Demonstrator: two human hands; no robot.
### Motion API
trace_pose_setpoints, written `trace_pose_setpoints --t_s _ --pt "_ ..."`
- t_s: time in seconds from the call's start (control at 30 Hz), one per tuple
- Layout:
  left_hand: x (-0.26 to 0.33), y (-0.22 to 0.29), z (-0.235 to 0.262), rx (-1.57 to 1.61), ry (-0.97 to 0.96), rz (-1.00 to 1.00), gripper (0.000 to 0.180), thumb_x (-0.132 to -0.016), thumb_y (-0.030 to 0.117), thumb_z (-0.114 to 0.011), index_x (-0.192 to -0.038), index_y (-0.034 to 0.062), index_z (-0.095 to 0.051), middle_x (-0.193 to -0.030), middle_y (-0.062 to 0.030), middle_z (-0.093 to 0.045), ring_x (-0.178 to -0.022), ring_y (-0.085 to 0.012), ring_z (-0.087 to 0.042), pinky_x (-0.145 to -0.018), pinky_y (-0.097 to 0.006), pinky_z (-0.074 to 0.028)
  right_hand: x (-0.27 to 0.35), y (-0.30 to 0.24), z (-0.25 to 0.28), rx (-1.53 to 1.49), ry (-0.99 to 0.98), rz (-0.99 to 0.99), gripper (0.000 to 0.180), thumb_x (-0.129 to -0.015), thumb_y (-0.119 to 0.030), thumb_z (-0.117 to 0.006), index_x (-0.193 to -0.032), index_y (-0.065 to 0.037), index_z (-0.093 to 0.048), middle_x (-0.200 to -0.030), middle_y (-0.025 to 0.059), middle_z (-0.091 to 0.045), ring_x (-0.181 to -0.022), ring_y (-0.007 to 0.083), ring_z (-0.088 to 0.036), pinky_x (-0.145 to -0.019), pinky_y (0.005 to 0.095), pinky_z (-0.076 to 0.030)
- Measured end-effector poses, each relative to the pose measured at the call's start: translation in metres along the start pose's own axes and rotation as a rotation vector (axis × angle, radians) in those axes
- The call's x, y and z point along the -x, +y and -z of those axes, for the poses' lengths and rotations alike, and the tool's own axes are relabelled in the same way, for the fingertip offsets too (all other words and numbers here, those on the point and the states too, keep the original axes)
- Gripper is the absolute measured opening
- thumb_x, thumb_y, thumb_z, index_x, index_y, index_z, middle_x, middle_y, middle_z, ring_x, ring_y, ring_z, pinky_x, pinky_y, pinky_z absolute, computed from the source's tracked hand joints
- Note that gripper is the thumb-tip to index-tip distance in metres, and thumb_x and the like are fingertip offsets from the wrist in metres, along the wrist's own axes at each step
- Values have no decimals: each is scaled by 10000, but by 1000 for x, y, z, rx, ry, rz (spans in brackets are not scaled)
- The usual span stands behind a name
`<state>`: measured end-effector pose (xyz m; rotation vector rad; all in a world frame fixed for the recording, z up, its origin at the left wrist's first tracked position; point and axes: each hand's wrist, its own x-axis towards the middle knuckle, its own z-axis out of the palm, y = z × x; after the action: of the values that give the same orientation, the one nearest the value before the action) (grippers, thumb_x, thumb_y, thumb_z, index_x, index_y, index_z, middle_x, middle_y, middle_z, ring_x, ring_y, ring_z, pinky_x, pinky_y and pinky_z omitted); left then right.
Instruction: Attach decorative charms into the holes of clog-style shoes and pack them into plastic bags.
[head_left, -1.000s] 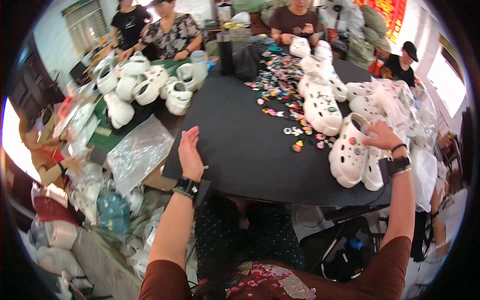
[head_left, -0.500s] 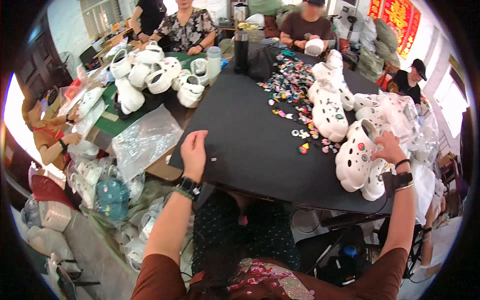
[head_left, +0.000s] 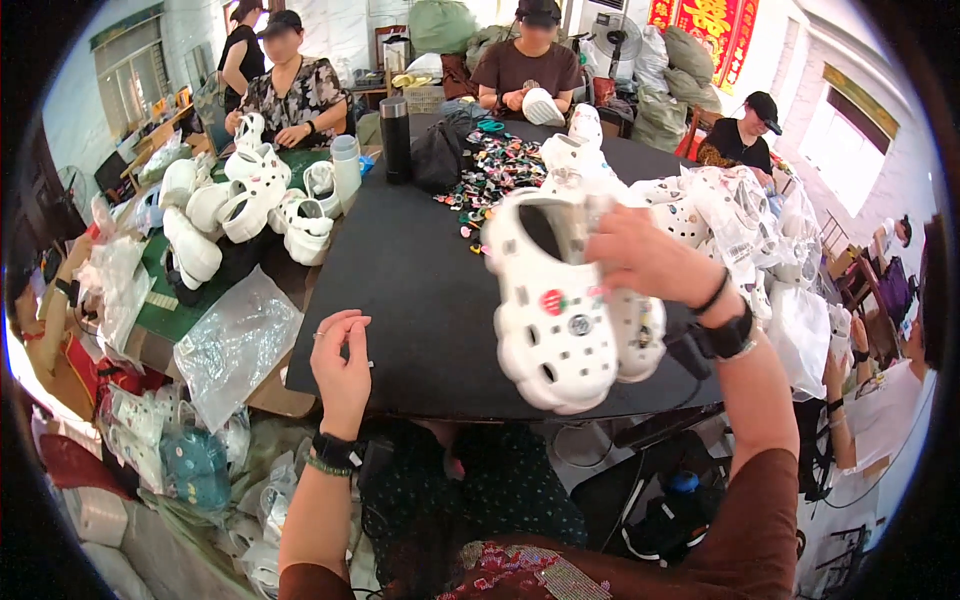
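My right hand (head_left: 650,255) grips a pair of chunky white clogs by their heel end and holds them up over the near part of the black table (head_left: 420,290). The front white clog (head_left: 555,335) has a red charm and a dark round charm on its holed upper. Partly behind it shows the second white clog (head_left: 640,330), with charms too. My left hand (head_left: 343,365) is over the table's near left edge, loosely curled, thumb apart from the fingers, holding nothing. A heap of small colourful shoe charms (head_left: 500,165) lies farther back.
More white clogs (head_left: 680,215) and plastic bags cover the table's right side. White clogs (head_left: 250,200) are piled on the green table at left, beside a clear plastic bag (head_left: 240,345). A black bottle (head_left: 395,140) and a pale bottle (head_left: 345,170) stand at the back. Co-workers sit around.
My right hand has lifted the pair of clogs from the table's right side and brought it left toward the middle. The view has shifted; my left hand remains free near the table's left edge.
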<state>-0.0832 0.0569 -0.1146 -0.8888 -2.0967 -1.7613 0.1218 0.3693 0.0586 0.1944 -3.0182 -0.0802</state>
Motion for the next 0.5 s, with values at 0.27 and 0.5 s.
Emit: trace_pose_setpoints --t_s 0.27,0.5 --pt "-25 81 14 -187 -31 -440 213 -843 -18 -609 -1048 21 -653 -1072 -150 -651 -961 -314 -620 -868 -378 -477 -129 -78 -67 -16 2 381 412 -680 -268 -814 -1062 -209 -672 -976 56 -540 -1055 270 -494 -860 455 -340" --pt "-26 36 1 -283 -461 52 437 -973 337 -529 -1259 7 -533 -909 -216 -654 -875 -389 -633 -780 -443 -480 -148 -97 -100 -102 33 288 709 -639 -316 -843 -1290 -211 -581 -1086 93 -587 -1136 313 -508 -926 520 -364"
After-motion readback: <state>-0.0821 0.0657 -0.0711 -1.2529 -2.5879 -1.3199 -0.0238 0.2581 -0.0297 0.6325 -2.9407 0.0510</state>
